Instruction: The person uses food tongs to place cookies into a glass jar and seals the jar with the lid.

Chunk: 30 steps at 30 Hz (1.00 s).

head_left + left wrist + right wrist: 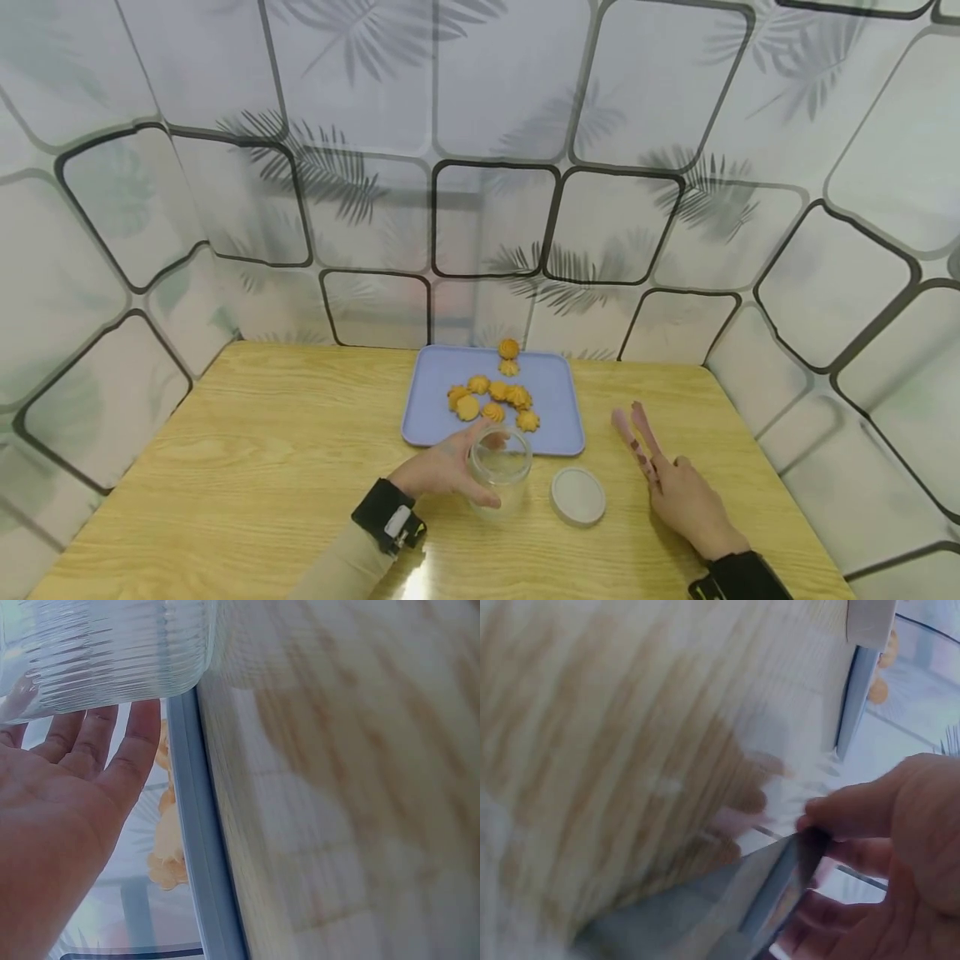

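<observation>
My left hand point(444, 468) grips a clear glass jar point(501, 479), fingers behind it and thumb along the near side. In the left wrist view the jar point(112, 656) shows ribbed walls, with the fingers point(133, 742) bent behind it. Over on the right side of the table, my right hand point(690, 506) holds pink tongs point(648, 429), their two arms spread apart and pointing away from me. The right wrist view has the thumb point(855, 810) and fingers around the tongs' handle end. A round whitish lid point(577, 497) lies between the jar and the right hand.
Behind the jar, a blue-lilac tray point(551, 383) lies on the wooden table point(300, 467). Several golden cookies point(517, 396) are spread over it, two of them by its back edge. A patterned curtain point(495, 225) stands around the back and sides.
</observation>
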### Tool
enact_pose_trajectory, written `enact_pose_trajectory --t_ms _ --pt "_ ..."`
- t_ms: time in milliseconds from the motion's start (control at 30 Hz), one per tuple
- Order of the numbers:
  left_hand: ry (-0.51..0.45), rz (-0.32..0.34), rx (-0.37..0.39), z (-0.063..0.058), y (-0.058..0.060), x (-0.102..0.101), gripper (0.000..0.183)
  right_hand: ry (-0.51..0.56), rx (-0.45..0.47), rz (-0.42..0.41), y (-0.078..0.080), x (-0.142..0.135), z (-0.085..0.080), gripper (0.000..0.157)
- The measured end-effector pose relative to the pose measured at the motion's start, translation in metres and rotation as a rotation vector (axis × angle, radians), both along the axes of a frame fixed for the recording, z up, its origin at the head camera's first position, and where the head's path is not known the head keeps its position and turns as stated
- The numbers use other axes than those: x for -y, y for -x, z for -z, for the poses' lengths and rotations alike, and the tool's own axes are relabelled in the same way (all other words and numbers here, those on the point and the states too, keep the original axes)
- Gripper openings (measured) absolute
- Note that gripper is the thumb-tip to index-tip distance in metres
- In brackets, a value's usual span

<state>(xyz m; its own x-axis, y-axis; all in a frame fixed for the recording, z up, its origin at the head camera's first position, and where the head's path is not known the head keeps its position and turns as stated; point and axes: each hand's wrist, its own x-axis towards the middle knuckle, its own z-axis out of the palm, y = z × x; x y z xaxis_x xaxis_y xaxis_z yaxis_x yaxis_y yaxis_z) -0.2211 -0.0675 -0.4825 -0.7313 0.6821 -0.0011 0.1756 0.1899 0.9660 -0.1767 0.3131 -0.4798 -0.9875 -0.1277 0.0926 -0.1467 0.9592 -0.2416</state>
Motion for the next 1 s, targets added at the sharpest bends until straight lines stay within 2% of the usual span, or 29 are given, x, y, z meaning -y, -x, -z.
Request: enact_pose_trajectory --t_ms 33,133,167,267,333,467,533,633,733,867,1000 --pt "0.0 0.002 0.001 0.0 0.0 0.0 0.086 0.015 -0.021 -0.008 0.0 0.0 0.0 0.049" --pt "-0.009 0.008 0.003 -0.001 0.0 0.0 0.087 0.07 -0.095 -0.029 -0.001 0.001 0.001 0.042" --pt "-0.012 0.01 0.004 0.0 0.0 0.0 0.087 0.077 -0.11 -0.034 -0.001 0.001 0.001 0.046" --pt "-0.01 0.008 -0.001 0.0 0.0 0.0 0.087 0.09 -0.171 -0.038 0.0 0.003 0.001 0.034" --pt "-0.001 0.003 -0.004 0.001 0.0 0.0 0.088 0.079 -0.219 -0.053 0.001 0.005 0.001 0.037" --pt "0.015 -0.006 -0.012 0.001 0.0 0.0 0.089 0.065 -0.334 -0.099 0.003 0.011 -0.002 0.054" --pt "0.018 -0.007 -0.011 0.002 0.0 -0.001 0.088 0.064 -0.361 -0.119 0.005 0.014 -0.004 0.063" --pt "0.02 -0.008 -0.013 0.002 0.0 0.0 0.089 0.067 -0.352 -0.128 0.007 0.022 -0.006 0.064" --pt "0.003 0.001 -0.012 0.003 0.0 0.0 0.09 0.078 -0.316 -0.138 0.01 0.029 -0.006 0.055" --pt "-0.009 0.012 -0.023 0.004 0.001 -0.001 0.091 0.102 -0.242 -0.176 0.011 0.041 -0.006 0.044" --pt "0.002 0.011 -0.029 0.003 0.001 -0.001 0.09 0.109 -0.152 -0.201 0.011 0.054 -0.006 0.043"
